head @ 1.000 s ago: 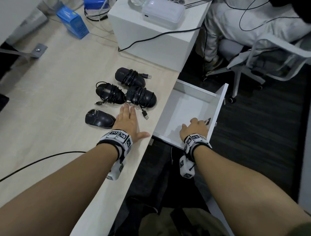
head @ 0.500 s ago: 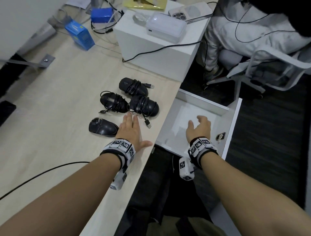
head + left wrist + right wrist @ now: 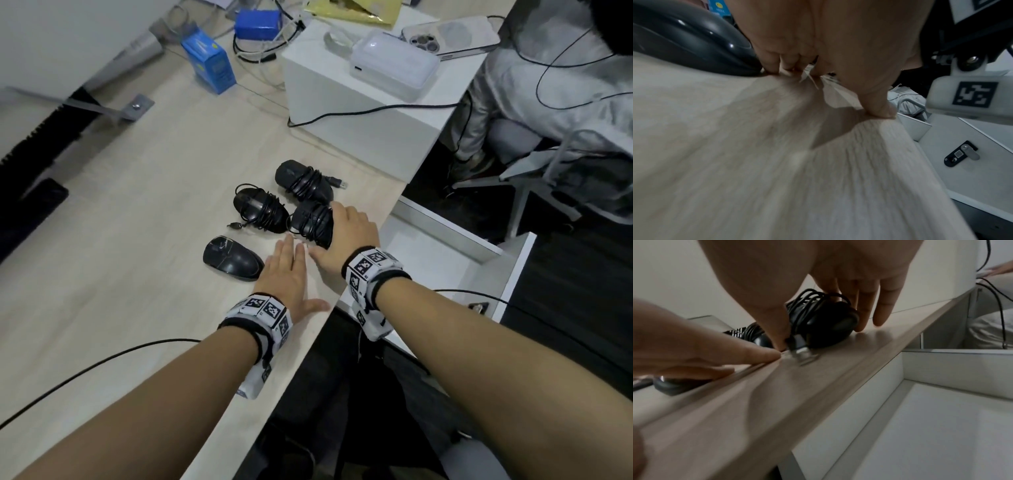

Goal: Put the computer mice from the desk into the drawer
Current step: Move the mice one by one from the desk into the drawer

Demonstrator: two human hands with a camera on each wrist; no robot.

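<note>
Four mice point(image 3: 260, 212) lie on the desk point(image 3: 137, 274); one drawer point(image 3: 445, 260) open.

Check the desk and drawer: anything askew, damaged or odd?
Nothing damaged. One quirk: the mouse under the right hand has its USB plug trailing loose on the desk, not tucked into its wound cable.

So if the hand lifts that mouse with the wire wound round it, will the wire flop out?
Probably mostly not: the cable is wound tightly round the mouse. Its loose USB plug will likely dangle. The right hand spans it, so it seems light.
</note>
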